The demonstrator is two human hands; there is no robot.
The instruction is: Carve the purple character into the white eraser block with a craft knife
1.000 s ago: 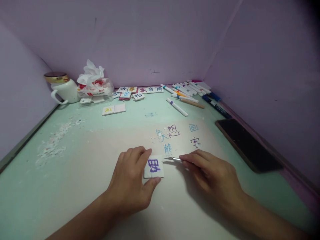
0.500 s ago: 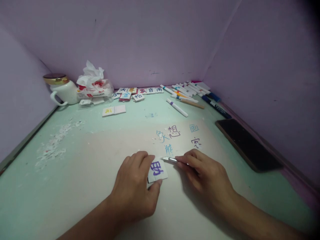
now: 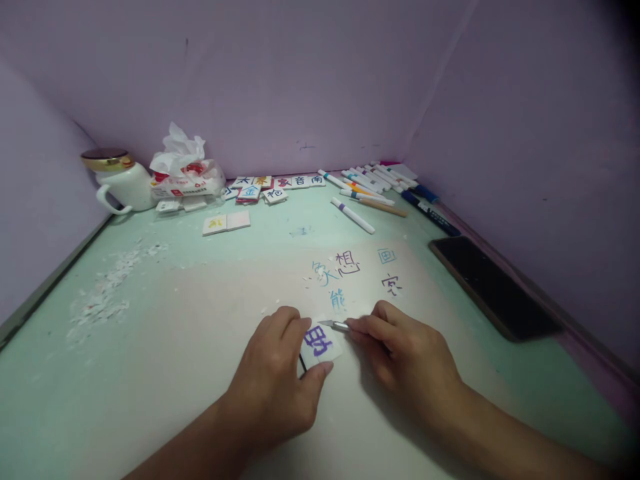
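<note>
My left hand (image 3: 277, 383) pinches a small white tile (image 3: 321, 342) bearing a purple character, fingers above it and thumb below, and holds it on the table. My right hand (image 3: 403, 360) grips a thin metal-tipped craft knife (image 3: 334, 325). The blade tip rests at the tile's upper right edge. Just beyond the tile, blue and black characters (image 3: 345, 265) are written on the pale green tabletop.
A dark phone (image 3: 493, 288) lies at the right. Several marker pens (image 3: 373, 183) and a row of character tiles (image 3: 273, 185) lie along the back wall, beside a tissue pack (image 3: 183, 175) and a white mug (image 3: 120, 180). White scrapings (image 3: 107, 290) litter the left side.
Both hands and the tile have shifted slightly right and nearer to me. The tile has turned a little, and the knife tip now sits against its upper right edge.
</note>
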